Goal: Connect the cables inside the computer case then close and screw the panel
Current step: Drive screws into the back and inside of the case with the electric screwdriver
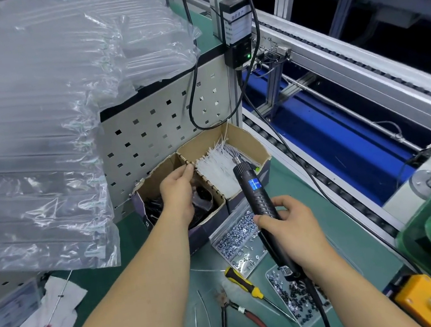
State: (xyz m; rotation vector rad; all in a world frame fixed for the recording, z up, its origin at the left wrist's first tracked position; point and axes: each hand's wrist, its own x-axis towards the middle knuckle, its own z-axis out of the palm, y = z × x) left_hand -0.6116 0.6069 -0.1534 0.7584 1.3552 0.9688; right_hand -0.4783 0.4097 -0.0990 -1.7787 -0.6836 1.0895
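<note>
Right hand holds the electric screwdriver; left hand reaches into the cardboard box.

The right hand (291, 232) grips the black electric screwdriver (258, 199) around its lower body, fingers curled round it. The tool's long axis runs from near the person up and away, leaning slightly left; its far end points toward the white cable ties (216, 167) in the right compartment of the cardboard box (255, 143). The left hand (180, 190) is in the left compartment, fingertips closed together at the divider; whether they pinch anything cannot be told. 2 clear trays of screws (235, 238) lie on the green bench mat (143, 249) just beside the box, with a yellow-handled screwdriver (243, 283) and red-handled pliers (259, 324) nearer the person. Air-cushion packaging (30, 123) is piled at left, above a perforated metal panel (162, 126). A conveyor line (337, 80) runs along the right.
</note>
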